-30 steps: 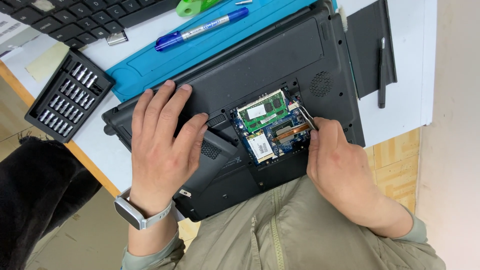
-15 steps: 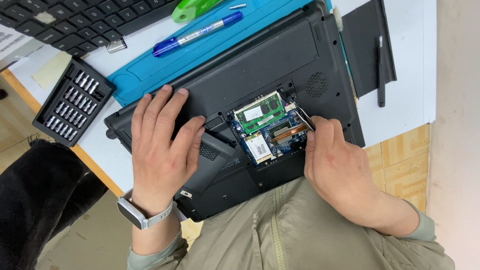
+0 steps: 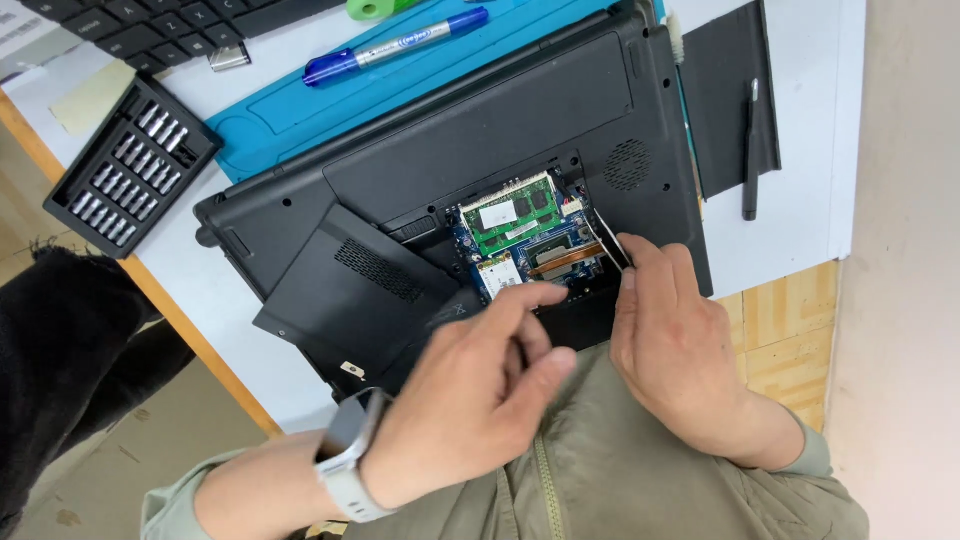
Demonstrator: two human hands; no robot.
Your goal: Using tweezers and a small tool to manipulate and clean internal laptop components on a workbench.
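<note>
A black laptop (image 3: 520, 110) lies upside down on the table with a bay open in its base. In the bay sit a green memory module (image 3: 512, 212), a small white-labelled card (image 3: 500, 272) and blue circuit board. My right hand (image 3: 680, 340) grips thin metal tweezers (image 3: 608, 240), whose tips reach into the bay's right side. My left hand (image 3: 470, 400), a watch on its wrist, hovers at the bay's near edge with the index finger stretched toward the card; it holds nothing. A loose black cover panel (image 3: 350, 290) rests on the laptop's left part.
A black tray of screwdriver bits (image 3: 130, 165) stands at the left by the table edge. Behind the laptop are a blue mat (image 3: 290, 115), a blue marker (image 3: 395, 45) and a keyboard (image 3: 150, 25). At the right, a black tool (image 3: 750, 150) lies on a black panel (image 3: 725, 100).
My left hand has lifted off the laptop's left part and moved right to the open bay, uncovering the loose cover panel. My right hand stays in place with the tweezers.
</note>
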